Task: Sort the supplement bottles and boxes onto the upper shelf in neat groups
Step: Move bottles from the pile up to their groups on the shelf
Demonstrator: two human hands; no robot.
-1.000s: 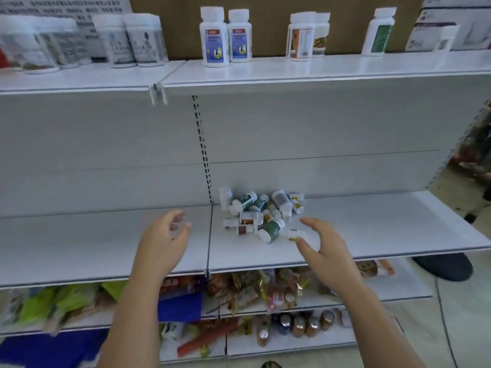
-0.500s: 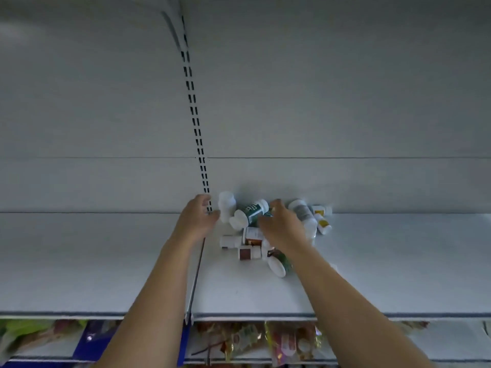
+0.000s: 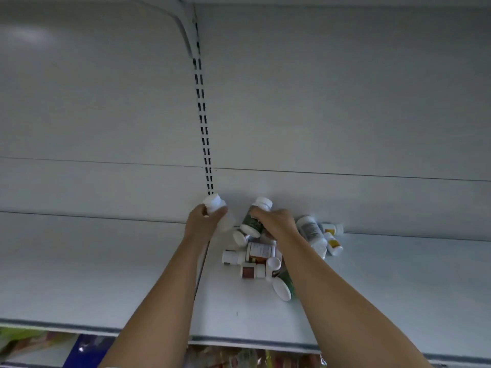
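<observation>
A pile of small supplement bottles (image 3: 259, 257) lies against the back panel on the white middle shelf (image 3: 385, 293). My left hand (image 3: 203, 224) grips a plain white bottle (image 3: 212, 203) by its body, cap up, lifted at the pile's left edge. My right hand (image 3: 276, 224) holds a green-labelled bottle (image 3: 253, 221) with a white cap, tilted above the pile. Several bottles with brown, green, grey and yellow labels lie on their sides under and beside my right forearm. The upper shelf is out of view.
A slotted upright (image 3: 203, 123) runs down the back panel between the two shelf bays. Bare shelf surface spreads left (image 3: 79, 266) and right of the pile. Below the shelf's front edge, colourful packets (image 3: 34, 343) show on a lower shelf.
Both hands reached into the pile and closed on bottles. The left hand lifted the white bottle, the right raised the green-labelled one. The view dropped, hiding the upper shelf.
</observation>
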